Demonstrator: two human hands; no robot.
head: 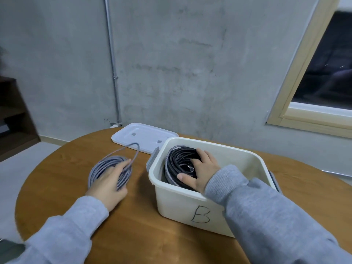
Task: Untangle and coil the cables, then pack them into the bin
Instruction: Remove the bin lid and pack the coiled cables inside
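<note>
A cream bin (182,206) marked "B" stands on the round wooden table (133,235), right of centre. Inside it a coiled black cable (179,159) leans against the left wall, with a grey braided coil beside it. My right hand (202,170) reaches into the bin and presses on the black coil with spread fingers. Left of the bin, my left hand (110,180) grips a coiled grey braided cable (106,168) lying on the table. A loose loop of that cable (133,149) trails toward the lid.
The bin's white lid (144,136) lies flat on the table behind the bin and the grey coil. A concrete wall with a pipe stands behind the table. A window frame is at the right, dark shelving at the far left.
</note>
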